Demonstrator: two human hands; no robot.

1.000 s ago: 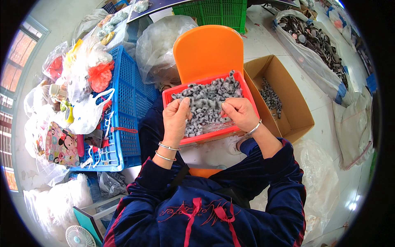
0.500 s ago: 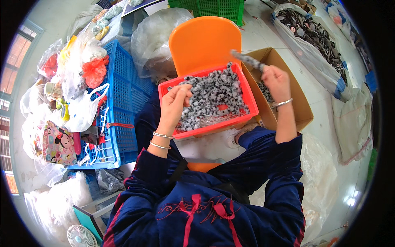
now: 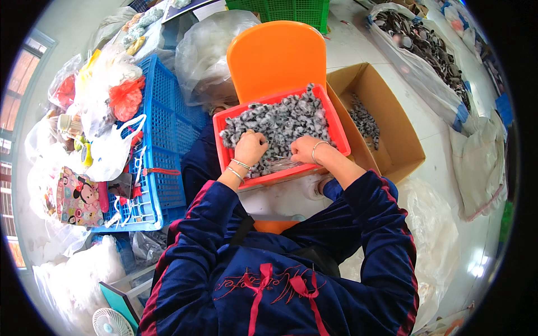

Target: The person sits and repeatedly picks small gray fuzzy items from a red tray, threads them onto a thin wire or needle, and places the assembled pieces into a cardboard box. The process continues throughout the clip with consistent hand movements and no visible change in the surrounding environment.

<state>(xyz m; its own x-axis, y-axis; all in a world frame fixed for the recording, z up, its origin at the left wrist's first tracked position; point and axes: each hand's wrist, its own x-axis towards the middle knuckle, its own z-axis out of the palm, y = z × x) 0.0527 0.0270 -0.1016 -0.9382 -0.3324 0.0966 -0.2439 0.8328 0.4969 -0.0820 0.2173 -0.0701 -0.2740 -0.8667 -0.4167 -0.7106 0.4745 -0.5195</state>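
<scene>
A red tray [image 3: 343, 138] stands before me, heaped with short fluffy plush pieces [image 3: 286, 120], grey with black spots. A bundle of thin, pale wire-like sticks [image 3: 282, 164] lies along its near side. My left hand [image 3: 250, 148] is at the left of the heap, its fingers curled together among the plush pieces. Over the near right part of the tray, my right hand [image 3: 305, 150] reaches down with bent fingers close to the sticks. Both sets of fingertips are partly hidden, so what they hold cannot be made out.
An open cardboard box [image 3: 400, 126] with spotted plush strips [image 3: 365, 120] adjoins the tray's right side. Behind the tray rises an orange chair back [image 3: 277, 59]. Blue plastic crates [image 3: 162, 140] piled with bags stand at left; a sack of dark plush items [image 3: 420, 47] lies far right.
My right hand has come left and down from above the cardboard box to the tray. The spotted strip it held is gone from it. My left hand has lowered into the heap.
</scene>
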